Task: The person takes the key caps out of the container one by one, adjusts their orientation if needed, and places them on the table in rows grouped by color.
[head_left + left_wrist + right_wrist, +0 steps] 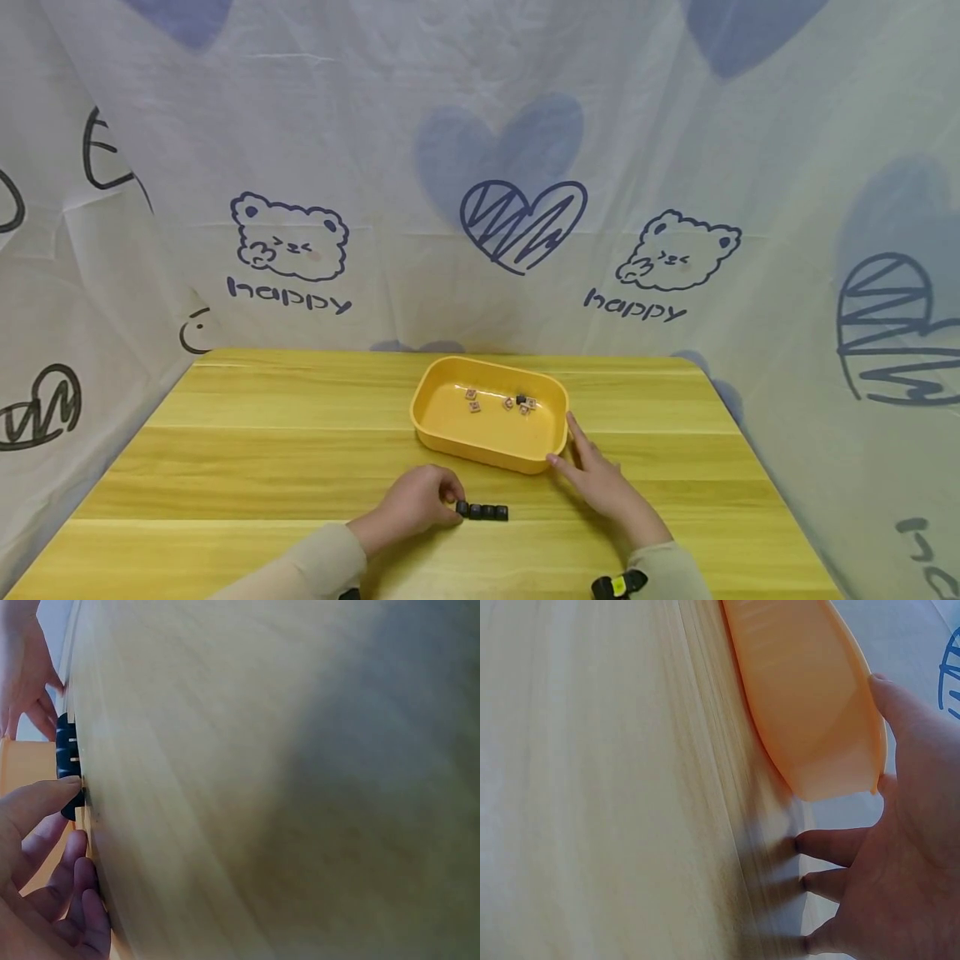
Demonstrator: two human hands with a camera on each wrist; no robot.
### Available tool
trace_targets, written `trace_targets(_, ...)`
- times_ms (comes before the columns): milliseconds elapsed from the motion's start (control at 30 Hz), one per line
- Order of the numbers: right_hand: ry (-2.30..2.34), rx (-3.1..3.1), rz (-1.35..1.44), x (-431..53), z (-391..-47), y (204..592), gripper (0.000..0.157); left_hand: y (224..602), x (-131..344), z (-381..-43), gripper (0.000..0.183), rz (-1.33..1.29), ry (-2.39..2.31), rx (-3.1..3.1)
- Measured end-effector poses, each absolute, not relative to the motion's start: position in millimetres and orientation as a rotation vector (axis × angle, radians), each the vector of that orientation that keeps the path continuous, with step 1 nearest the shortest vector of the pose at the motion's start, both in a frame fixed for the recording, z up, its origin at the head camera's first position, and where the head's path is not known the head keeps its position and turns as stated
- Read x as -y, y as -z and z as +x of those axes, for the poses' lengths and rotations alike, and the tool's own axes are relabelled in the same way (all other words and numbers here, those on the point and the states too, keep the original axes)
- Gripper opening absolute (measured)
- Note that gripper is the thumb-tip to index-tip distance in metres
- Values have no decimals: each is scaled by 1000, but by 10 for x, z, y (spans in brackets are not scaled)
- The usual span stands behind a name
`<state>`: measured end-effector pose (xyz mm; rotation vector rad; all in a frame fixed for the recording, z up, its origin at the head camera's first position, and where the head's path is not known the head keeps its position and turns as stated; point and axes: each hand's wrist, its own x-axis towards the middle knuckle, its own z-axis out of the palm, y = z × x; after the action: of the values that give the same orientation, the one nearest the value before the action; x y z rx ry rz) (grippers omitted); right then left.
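Observation:
A short row of black keycaps (488,512) lies on the table in front of a yellow tray (480,454). My left hand (422,500) pinches the keycap at the row's left end between thumb and finger. In the left wrist view the thumb of that hand (34,862) presses on the near end of the dark row (67,750). At the tray's right front corner, my right hand (600,483) touches the rim with thumb and forefinger. In the right wrist view the other fingers of this hand (922,817) spread straight down to the table beside the tray wall (810,697).
Inside the tray lie several small pinkish-brown square pieces (474,407) and a black piece (521,400). The wood-grain table (262,433) ends at a white cloth (405,250) printed with hearts and bears.

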<state>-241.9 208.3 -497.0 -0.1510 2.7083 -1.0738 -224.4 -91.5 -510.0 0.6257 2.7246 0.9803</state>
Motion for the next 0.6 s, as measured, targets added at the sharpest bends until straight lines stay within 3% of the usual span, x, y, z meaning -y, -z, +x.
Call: trace_targets(600, 1071, -2712, -152, -2078, -2418, 4964, 83, 5056, 925, -2239, 28, 627, -1064, -2651)
